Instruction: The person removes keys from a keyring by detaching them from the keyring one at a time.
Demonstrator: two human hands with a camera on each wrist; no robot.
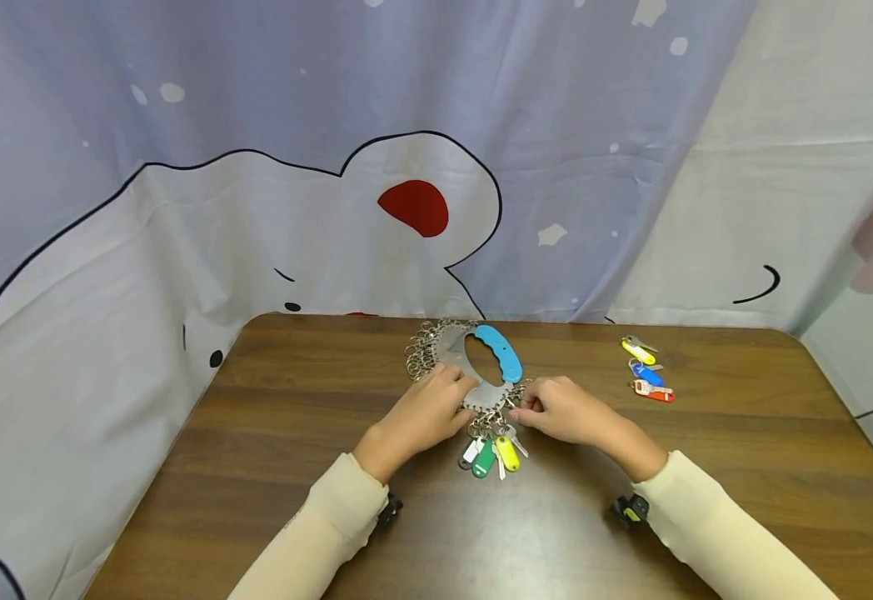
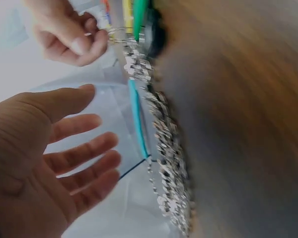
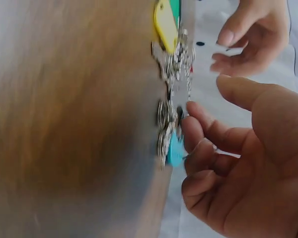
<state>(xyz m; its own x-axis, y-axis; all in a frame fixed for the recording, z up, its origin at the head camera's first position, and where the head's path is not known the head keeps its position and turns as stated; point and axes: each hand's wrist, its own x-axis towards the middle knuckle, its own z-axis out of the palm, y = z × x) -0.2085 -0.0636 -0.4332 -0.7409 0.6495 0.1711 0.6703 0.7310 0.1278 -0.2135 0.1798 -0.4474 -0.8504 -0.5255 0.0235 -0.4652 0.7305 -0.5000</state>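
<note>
A crescent-shaped metal key holder (image 1: 450, 343) with a blue grip (image 1: 501, 354) lies on the table, many small rings along its curved edge. My left hand (image 1: 429, 408) is over its near left part; in the left wrist view its fingers (image 2: 84, 161) are spread and hold nothing. At the near right edge is my right hand (image 1: 564, 408). Its fingers (image 3: 201, 148) bend loosely beside the rings, thumb apart from them. Below the plate hang a green tag (image 1: 485, 458), a yellow tag (image 1: 507, 453), a dark tag with a white label (image 1: 471, 452), and keys (image 1: 515, 442).
To the right on the wooden table (image 1: 294, 450) lie three keys with tags: yellow (image 1: 638, 352), blue (image 1: 646, 374) and red (image 1: 660, 394). A printed curtain (image 1: 316, 233) hangs behind the table's back edge. Wrist cameras (image 1: 630, 510) sit under both sleeves.
</note>
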